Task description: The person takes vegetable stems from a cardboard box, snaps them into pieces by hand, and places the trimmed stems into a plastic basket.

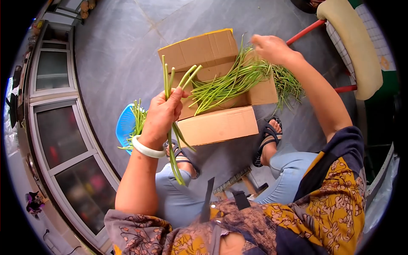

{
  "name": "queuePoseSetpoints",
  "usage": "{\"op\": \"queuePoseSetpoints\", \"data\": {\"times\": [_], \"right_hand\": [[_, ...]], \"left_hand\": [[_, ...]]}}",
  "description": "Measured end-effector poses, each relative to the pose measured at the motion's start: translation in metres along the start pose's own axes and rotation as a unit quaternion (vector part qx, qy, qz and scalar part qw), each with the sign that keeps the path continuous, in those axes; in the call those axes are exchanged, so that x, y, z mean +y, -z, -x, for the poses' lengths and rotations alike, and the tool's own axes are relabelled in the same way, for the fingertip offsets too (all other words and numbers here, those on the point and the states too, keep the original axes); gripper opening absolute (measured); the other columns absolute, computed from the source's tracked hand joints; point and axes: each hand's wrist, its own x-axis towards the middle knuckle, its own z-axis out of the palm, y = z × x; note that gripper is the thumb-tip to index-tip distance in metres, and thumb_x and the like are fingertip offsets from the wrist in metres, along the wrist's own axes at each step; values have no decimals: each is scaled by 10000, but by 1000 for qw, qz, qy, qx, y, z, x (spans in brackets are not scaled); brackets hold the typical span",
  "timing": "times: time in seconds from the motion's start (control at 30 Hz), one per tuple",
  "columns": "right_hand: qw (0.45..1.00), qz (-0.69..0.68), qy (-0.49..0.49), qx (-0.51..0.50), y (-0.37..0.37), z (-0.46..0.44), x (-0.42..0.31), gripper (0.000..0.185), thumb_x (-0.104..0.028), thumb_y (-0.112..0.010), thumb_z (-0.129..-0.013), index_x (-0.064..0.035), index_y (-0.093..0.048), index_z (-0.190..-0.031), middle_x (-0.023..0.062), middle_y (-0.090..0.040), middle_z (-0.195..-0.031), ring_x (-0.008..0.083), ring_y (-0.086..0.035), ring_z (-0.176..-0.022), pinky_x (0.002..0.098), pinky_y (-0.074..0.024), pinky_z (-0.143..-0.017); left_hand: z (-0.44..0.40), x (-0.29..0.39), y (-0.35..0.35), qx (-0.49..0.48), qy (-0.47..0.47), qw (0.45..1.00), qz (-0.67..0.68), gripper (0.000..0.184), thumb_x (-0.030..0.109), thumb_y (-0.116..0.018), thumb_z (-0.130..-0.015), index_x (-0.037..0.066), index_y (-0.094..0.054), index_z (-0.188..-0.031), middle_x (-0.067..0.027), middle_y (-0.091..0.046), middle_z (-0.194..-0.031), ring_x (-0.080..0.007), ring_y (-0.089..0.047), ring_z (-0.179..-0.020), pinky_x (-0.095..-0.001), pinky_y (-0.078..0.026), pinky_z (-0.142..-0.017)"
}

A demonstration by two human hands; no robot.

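Note:
Several long green garlic scapes (175,159) are gripped in my left hand (163,111), which wears a pale bangle; the cut ends point up and the stems hang below my wrist. My right hand (272,49) is raised over the far right corner of the open cardboard box (216,127), its fingers curled together; what they hold, if anything, I cannot make out. Under it, a large heap of garlic scapes (231,83) lies across the box, thin tips spilling over the right flap. A blue plastic basket (124,125) with more short green stems stands left of the box, partly hidden behind my left forearm.
Glass-fronted cabinets (63,140) run along the left. A padded chair or stool with red legs (307,32) stands at the upper right. My sandalled feet (272,138) are on the grey floor (114,51) close to the box. Beneath me is part of a low wooden seat (233,180).

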Motion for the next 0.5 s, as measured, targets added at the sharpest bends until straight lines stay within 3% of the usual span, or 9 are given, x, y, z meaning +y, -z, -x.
{"op": "queuePoseSetpoints", "data": {"times": [0.07,0.13,0.23,0.27,0.33,0.43,0.5], "right_hand": [[988,71,-61,-122,14,9,19,286,-250,-484,-928,-15,-630,-996,239,-654,-1048,393,-633,-981,492,-494,-817],[971,147,-76,-170,-3,10,61,291,-260,-544,-905,-37,-636,-1069,231,-644,-1117,386,-627,-1015,494,-501,-828],[965,193,-74,-161,1,30,62,312,-215,-578,-904,-59,-606,-1173,198,-635,-1089,371,-602,-1047,473,-474,-884],[980,190,-14,-61,-5,32,67,249,-201,-576,-883,-52,-647,-1069,191,-637,-1109,384,-618,-1011,470,-506,-858],[991,115,32,53,2,19,50,219,-165,-560,-894,-45,-644,-1058,183,-647,-1045,373,-626,-986,451,-505,-853],[987,-25,134,89,9,-5,11,217,-150,-581,-914,-31,-629,-1089,177,-648,-1066,356,-623,-1005,415,-503,-852],[970,-101,209,74,-9,-6,-18,170,-92,-534,-894,-31,-651,-1002,195,-661,-955,382,-634,-928,430,-509,-805]], "left_hand": [[1,-3,3,0,-2,1000,24,273,308,-558,-1004,41,-596,-964,56,-418,-608,-60,-369,-524,-220,-307,-494],[-1,-5,6,6,-3,999,45,269,310,-549,-1009,43,-575,-983,46,-424,-622,-75,-390,-531,-227,-333,-505],[-3,-10,15,3,-15,995,97,266,309,-527,-1019,44,-541,-1015,24,-439,-663,-102,-438,-558,-237,-380,-530],[-4,-9,16,13,-4,993,118,260,303,-518,-1024,44,-534,-1007,10,-453,-683,-114,-452,-573,-250,-401,-540],[-8,-14,22,-4,-19,987,158,261,309,-516,-1024,48,-527,-1016,-11,-507,-713,-135,-514,-604,-262,-449,-566],[-7,-11,21,39,-9,988,152,258,311,-513,-1024,53,-523,-1026,-38,-561,-760,-158,-574,-648,-274,-492,-597],[-7,-10,23,52,-6,988,145,251,305,-501,-1028,55,-522,-1034,-68,-608,-829,-180,-631,-701,-291,-536,-642]]}}
